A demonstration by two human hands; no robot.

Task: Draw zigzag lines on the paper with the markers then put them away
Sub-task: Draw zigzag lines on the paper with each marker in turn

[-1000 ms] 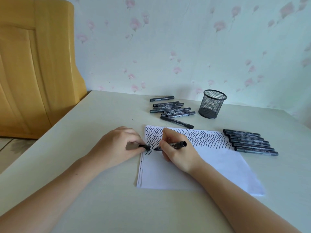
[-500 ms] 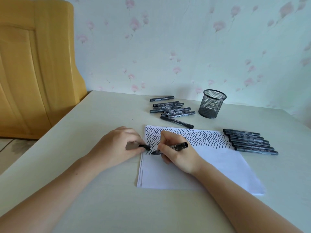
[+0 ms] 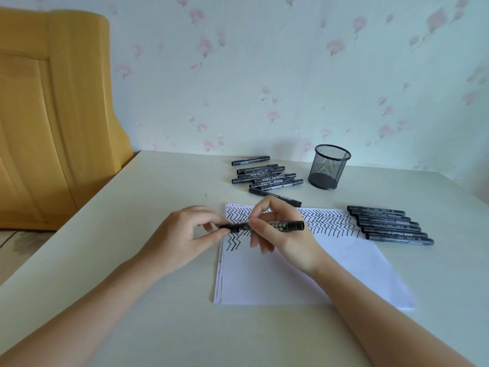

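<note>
Holding a black marker (image 3: 280, 225) level above the paper (image 3: 304, 276), right hand (image 3: 285, 234) closing its grip round the barrel. Pinching the cap (image 3: 232, 228) at the marker's 9 o'clock end, left hand (image 3: 185, 234); cap possibly seated on the tip, hard to tell. Lying at the paper's 12 o'clock, a loose cluster of markers (image 3: 264, 176); at 3 o'clock, a neat row of markers (image 3: 391, 226). Standing at 1 o'clock on the table (image 3: 158, 186), a black mesh pen cup (image 3: 329, 166).
</note>
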